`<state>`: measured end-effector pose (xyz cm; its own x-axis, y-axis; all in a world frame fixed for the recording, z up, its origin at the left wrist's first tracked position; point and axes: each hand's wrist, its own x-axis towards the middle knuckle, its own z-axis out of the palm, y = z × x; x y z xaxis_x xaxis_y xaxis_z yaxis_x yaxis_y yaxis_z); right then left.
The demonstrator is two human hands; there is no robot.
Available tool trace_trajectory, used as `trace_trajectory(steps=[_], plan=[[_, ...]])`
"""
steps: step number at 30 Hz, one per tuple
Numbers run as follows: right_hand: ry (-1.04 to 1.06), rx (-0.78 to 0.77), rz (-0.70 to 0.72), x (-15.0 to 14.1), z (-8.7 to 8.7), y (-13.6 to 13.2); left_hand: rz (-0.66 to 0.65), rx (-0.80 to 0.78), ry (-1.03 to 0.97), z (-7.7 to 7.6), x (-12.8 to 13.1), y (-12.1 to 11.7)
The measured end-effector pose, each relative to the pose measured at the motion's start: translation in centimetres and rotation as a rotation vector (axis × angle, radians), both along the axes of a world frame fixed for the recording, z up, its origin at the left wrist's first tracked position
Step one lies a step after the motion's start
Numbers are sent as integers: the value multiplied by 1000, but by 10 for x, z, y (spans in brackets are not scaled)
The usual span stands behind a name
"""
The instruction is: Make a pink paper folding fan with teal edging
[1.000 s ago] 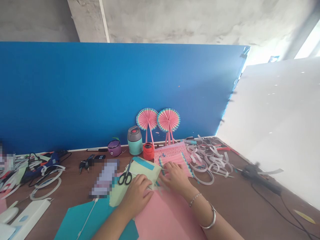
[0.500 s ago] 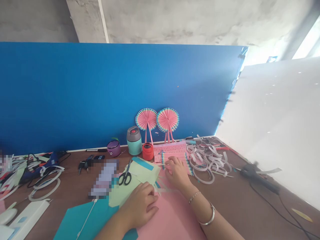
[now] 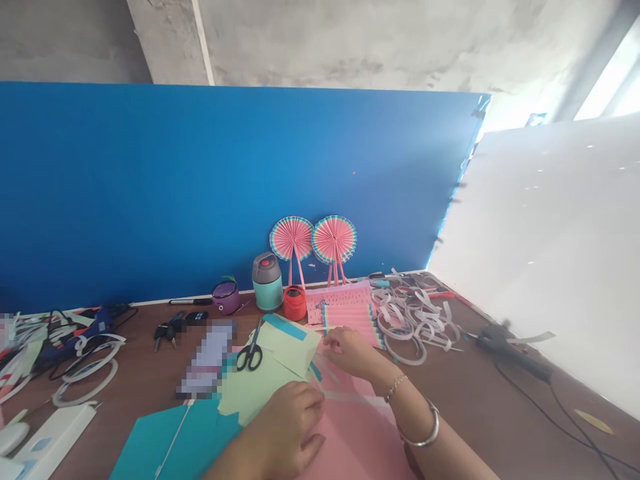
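My left hand (image 3: 293, 427) lies over the large pink paper (image 3: 357, 433), fingers loosely bent, thumb apart from them, nothing held. Farther in, my right hand (image 3: 353, 350) has its fingertips drawn together on a narrow pale paper strip (image 3: 317, 327); the fingers partly hide the grip. Just behind that hand is a pleated pink paper (image 3: 353, 319) with striped edges. To the left, light green sheets (image 3: 273, 383) bear black-handled scissors (image 3: 249, 357). Loose pink strips (image 3: 327, 377) lie between my hands, and teal paper (image 3: 173, 437) sits at the lower left.
Two round pink paper fans (image 3: 293, 239) stand against the blue partition (image 3: 200, 187). Before them are a teal jar (image 3: 268, 287), a red pot (image 3: 295, 303) and a purple pot (image 3: 227, 297). Curled white strips (image 3: 415, 313) and a glue gun (image 3: 513, 353) with its cable lie right.
My right hand has drawn back from the pleated pink paper and its fingers have closed together on the strip. My left hand has shifted slightly right and nearer.
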<state>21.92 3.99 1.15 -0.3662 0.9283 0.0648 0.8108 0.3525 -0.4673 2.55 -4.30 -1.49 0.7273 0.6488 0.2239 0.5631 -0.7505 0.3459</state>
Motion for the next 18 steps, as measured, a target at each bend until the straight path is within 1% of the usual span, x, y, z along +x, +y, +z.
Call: trace_trajectory(steps=[2, 4, 5, 6, 9, 11, 13, 16, 18], plan=[[-51, -120, -15, 4, 8, -2, -3, 11, 7, 0, 1, -1], [-129, -301, 25, 9, 15, -8, -4, 33, 13, 1, 3, -1], [-174, -353, 54, 11, 18, -13, -5, 47, 20, 1, 4, -2], [-210, -348, 75, 13, 20, -18, -9, 60, 28, 0, 5, -2], [-284, -245, 92, 16, 21, -33, -22, 99, 40, -2, 8, -3], [-276, -238, 97, 14, 19, -39, -27, 123, 19, -3, 9, -3], [-223, -218, 75, 7, 15, -40, -32, 152, -8, -4, 9, -2], [-172, -52, -6, -10, 7, -38, -39, 191, -19, -5, 9, -1], [-206, 11, 16, -19, 1, -35, -45, 200, -7, -5, 9, 0]])
